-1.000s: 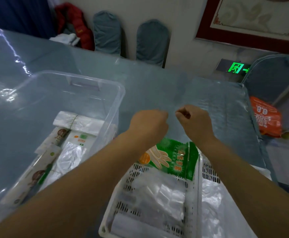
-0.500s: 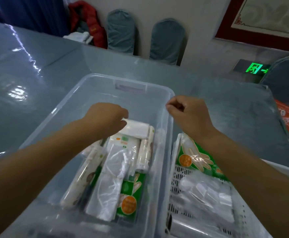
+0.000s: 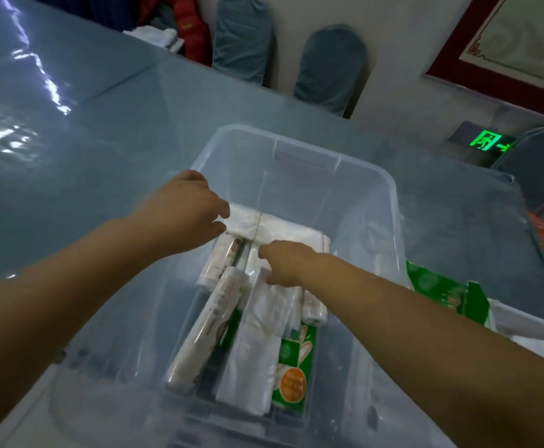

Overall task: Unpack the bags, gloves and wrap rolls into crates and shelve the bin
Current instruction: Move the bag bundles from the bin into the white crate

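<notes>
Bags of thin white plastic, tied in a flat bundle [image 3: 277, 229], lie at the far end of the clear plastic bin [image 3: 390, 202]. Both hands have moved in from above the white crate. The left hand [image 3: 183, 215] now touches the bundle's end with loose fingers, and the right hand [image 3: 283, 263] reaches just below it; I cannot tell if it holds anything.

My left forearm comes in from the lower left of the frame and runs up toward the centre, where my left hand [image 3: 186, 210] lies knuckles up, fingers bent downward and tips pointing right. My right forearm enters from the lower right edge and slants up-left to my right hand [image 3: 285, 263], just below centre, fingers curled down and hidden under the knuckles.
</notes>
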